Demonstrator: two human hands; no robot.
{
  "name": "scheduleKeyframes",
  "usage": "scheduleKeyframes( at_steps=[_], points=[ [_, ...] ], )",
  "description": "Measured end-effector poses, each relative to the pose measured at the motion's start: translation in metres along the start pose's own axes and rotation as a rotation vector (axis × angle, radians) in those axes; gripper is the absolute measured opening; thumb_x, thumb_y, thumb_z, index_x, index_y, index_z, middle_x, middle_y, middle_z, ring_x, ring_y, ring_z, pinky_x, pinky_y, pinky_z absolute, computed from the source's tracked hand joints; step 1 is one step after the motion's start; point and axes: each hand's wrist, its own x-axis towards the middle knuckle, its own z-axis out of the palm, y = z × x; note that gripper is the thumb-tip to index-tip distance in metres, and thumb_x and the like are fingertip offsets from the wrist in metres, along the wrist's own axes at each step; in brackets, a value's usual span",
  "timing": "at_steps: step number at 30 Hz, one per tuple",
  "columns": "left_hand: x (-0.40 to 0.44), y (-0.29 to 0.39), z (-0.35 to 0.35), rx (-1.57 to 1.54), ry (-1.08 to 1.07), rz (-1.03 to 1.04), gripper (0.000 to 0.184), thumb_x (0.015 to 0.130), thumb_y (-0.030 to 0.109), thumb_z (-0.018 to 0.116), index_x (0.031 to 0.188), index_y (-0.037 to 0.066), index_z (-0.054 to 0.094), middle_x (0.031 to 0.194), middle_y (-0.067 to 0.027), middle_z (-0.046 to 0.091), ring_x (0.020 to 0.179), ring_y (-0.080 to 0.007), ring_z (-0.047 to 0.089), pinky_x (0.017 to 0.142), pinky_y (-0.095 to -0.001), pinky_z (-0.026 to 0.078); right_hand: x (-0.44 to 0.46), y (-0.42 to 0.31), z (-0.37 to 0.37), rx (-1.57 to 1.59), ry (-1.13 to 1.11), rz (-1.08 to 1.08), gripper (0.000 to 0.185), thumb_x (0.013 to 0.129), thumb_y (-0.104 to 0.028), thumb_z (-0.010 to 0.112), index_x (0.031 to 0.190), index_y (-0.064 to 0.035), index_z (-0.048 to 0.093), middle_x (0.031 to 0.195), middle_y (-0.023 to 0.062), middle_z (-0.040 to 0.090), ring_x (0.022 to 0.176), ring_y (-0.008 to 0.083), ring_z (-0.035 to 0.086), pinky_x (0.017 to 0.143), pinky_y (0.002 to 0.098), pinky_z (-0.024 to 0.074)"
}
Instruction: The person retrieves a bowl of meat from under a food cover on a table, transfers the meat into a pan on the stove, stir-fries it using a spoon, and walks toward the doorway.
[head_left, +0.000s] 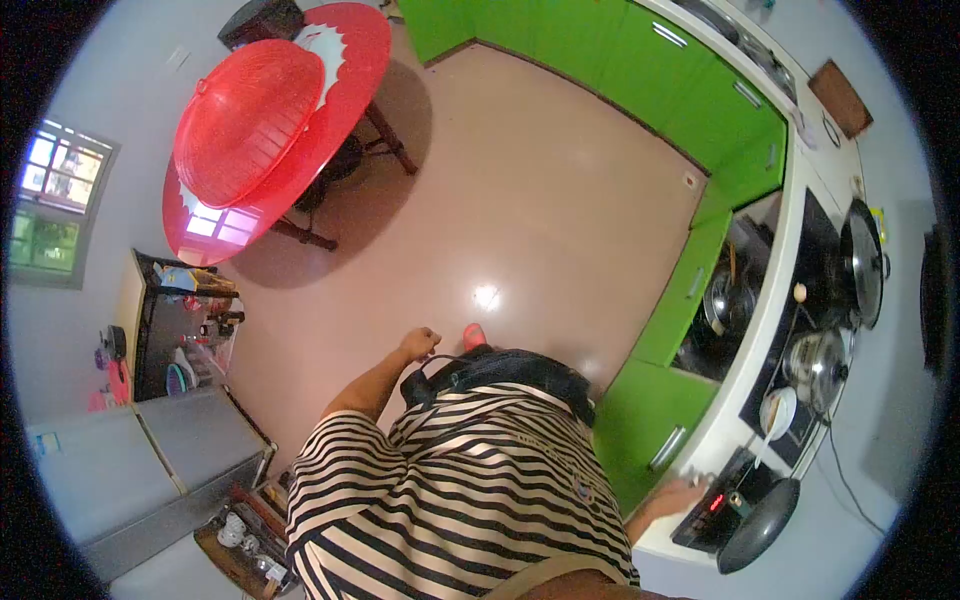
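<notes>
My left hand [421, 343] hangs in front of my waist, fingers curled in and nothing showing in them. A dark cord-like line runs just below it, beside my dark trousers. On the right, my right hand [682, 496] reaches over the white counter [705, 455]. It is blurred, its fingers unclear, close to a black induction cooker [715, 505] with a lit red display. A dark frying pan [760, 527] sits on that cooker, tilted in view. Beside it is a white bowl [779, 408] with a pale handle lying across it.
Farther along the counter stand a steel pot [815, 365] and a dark lidded wok [862, 262]. Green cabinets [650, 420] line the right side. At upper left, a red food cover [245, 120] rests on a round red table [365, 50]. A grey fridge [200, 440] stands at lower left.
</notes>
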Motion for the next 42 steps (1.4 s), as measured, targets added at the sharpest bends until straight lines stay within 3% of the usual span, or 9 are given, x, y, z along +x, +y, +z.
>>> scheduleKeyframes(
  at_steps=[4,9,16,23,26,29,32,37,42],
  points=[
    [0.002,-0.005,-0.062,-0.089,0.133,0.095,0.034,0.09,0.037,0.052,0.107,0.007,0.06,0.078,-0.0105,0.067,0.055,-0.0164,0.063,0.048,-0.0291,0.049,-0.028,-0.056,0.092,0.05,-0.266,-0.235,0.016,0.092,-0.014,0.053,0.1,-0.0015,0.058,0.094,0.0163,0.063,0.072,0.0227,0.06,0.059,0.0347,0.0472],
    [0.021,0.004,-0.137,-0.368,0.339,0.18,0.031,0.093,0.033,0.051,0.106,0.007,0.061,0.076,-0.0089,0.066,0.054,-0.0145,0.061,0.047,-0.0286,0.047,-0.059,-0.123,0.137,-0.108,-0.719,-0.292,0.037,0.084,-0.03,0.064,0.064,-0.0016,0.051,0.057,0.0179,0.047,0.053,0.0336,0.049,0.055,0.0453,0.0426],
    [0.029,0.027,-0.204,-0.59,0.606,0.182,0.03,0.095,0.029,0.05,0.102,0.003,0.062,0.074,-0.0057,0.062,0.053,-0.0117,0.058,0.046,-0.0253,0.044,-0.01,-0.162,0.28,-0.489,-1.207,-0.033,0.036,0.083,-0.036,0.064,0.079,-0.0008,0.063,0.068,0.0211,0.058,0.059,0.0335,0.056,0.06,0.0448,0.0473],
    [-0.008,0.091,-0.313,-0.737,0.988,0.254,0.03,0.096,0.03,0.05,0.101,0.003,0.064,0.075,-0.0039,0.061,0.06,-0.009,0.057,0.051,-0.0217,0.041,0.057,-0.39,0.482,-0.193,-1.172,-1.011,0.037,0.089,-0.038,0.057,0.08,-0.0019,0.057,0.064,0.0108,0.055,0.056,0.0204,0.055,0.057,0.0365,0.0472],
    [-0.03,0.12,-0.393,-0.646,1.165,0.348,0.027,0.096,0.026,0.05,0.099,0.003,0.064,0.073,-0.0006,0.058,0.06,-0.0059,0.052,0.053,-0.0209,0.038,0.067,-0.53,0.533,0.187,-1.116,-1.03,0.038,0.091,-0.039,0.053,0.081,-0.002,0.057,0.063,0.0086,0.055,0.056,0.0159,0.055,0.058,0.0339,0.0468],
    [-0.036,0.12,-0.506,-0.435,1.319,0.376,0.024,0.096,0.021,0.051,0.098,0.001,0.063,0.072,0.0008,0.054,0.063,-0.0058,0.047,0.055,-0.0229,0.039,0.057,-0.698,0.487,0.239,-1.413,-0.822,0.029,0.093,-0.031,0.052,0.09,-0.003,0.061,0.071,0.0094,0.059,0.06,0.0148,0.055,0.061,0.0313,0.0466],
    [-0.025,0.127,-0.621,-0.335,1.488,0.456,0.025,0.094,0.021,0.054,0.099,-0.002,0.062,0.081,-0.0028,0.057,0.075,-0.0129,0.053,0.068,-0.0275,0.044,0.005,-0.768,0.467,0.605,-1.255,-0.858,0.021,0.093,-0.022,0.053,0.099,-0.0043,0.062,0.079,0.0086,0.061,0.067,0.0137,0.055,0.064,0.0293,0.0475],
    [0.003,0.137,-0.795,0.227,1.865,0.482,0.044,0.087,0.033,0.062,0.114,-0.002,0.057,0.106,-0.0208,0.061,0.1,-0.0323,0.057,0.087,-0.0389,0.045,-0.058,-0.836,0.406,0.59,-1.396,-0.992,0.02,0.09,-0.016,0.057,0.107,-0.0074,0.061,0.088,0.0078,0.062,0.071,0.0153,0.057,0.068,0.0285,0.0488],
    [0.043,0.13,-0.892,0.363,1.767,0.126,0.053,0.081,0.045,0.064,0.108,-0.001,0.062,0.106,-0.021,0.062,0.101,-0.0343,0.056,0.087,-0.0392,0.044,-0.083,-0.865,0.39,0.491,-1.434,-0.925,0.021,0.088,-0.015,0.057,0.107,-0.0081,0.059,0.101,0.0116,0.064,0.084,0.0283,0.064,0.073,0.035,0.0504]
  ],
)
